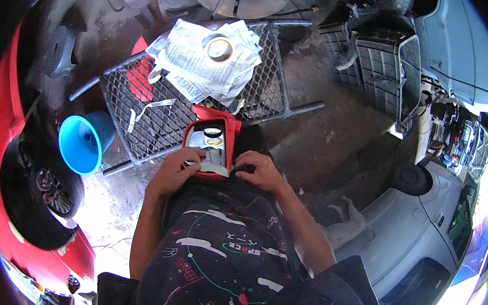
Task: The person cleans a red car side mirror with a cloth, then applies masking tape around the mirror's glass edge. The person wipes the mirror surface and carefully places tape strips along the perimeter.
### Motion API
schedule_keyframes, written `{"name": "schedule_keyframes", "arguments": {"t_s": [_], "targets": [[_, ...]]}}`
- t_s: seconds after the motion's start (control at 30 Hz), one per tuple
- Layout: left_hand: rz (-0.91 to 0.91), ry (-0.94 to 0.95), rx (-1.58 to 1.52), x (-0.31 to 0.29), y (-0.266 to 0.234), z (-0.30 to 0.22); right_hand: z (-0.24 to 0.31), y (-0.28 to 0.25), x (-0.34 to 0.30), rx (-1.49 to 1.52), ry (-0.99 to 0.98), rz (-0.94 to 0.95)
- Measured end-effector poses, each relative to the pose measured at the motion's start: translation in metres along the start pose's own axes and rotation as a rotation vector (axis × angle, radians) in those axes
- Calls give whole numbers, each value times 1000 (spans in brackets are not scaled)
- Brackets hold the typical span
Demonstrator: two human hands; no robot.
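A red-rimmed car side mirror (230,137) lies across my lap, its glossy face showing reflections. Along its near edge runs a pale strip of masking tape (215,170). My left hand (175,169) is closed at the left end of this strip, thumb and fingers pressing against the mirror's edge. At the strip's right end, my right hand (261,172) is closed in a pinch beside the red rim. Beyond the mirror, a roll of masking tape (211,49) rests on a pile of newspaper sheets (186,50).
The newspaper lies on a metal mesh stand (169,125) with torn tape strips (155,104) and a red piece (139,81). A blue bucket (103,133) stands left, by a red car (5,128). A grey car (411,217) and black crates (383,72) are right.
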State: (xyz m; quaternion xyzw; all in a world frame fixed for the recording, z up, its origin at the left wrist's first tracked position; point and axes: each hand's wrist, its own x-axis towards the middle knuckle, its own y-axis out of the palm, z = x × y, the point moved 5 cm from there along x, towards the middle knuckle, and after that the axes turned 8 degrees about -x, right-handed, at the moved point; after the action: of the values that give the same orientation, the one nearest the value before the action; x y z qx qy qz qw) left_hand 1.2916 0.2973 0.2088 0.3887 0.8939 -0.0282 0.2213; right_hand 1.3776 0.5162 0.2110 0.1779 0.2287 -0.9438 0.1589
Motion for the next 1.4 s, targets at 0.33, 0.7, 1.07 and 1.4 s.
{"name": "schedule_keyframes", "arguments": {"t_s": [0.33,0.7,1.07,1.4], "targets": [[61,-14,-16,8,-14,7,0,13,11,-456,-20,-47],[49,-20,-47,8,-16,5,-39,37,21,374,767,348],[-39,-20,-136,1,-16,8,-12,-2,-18,401,837,-208],[-49,-68,-197,2,-16,11,26,-46,-47,450,673,-519]]}}
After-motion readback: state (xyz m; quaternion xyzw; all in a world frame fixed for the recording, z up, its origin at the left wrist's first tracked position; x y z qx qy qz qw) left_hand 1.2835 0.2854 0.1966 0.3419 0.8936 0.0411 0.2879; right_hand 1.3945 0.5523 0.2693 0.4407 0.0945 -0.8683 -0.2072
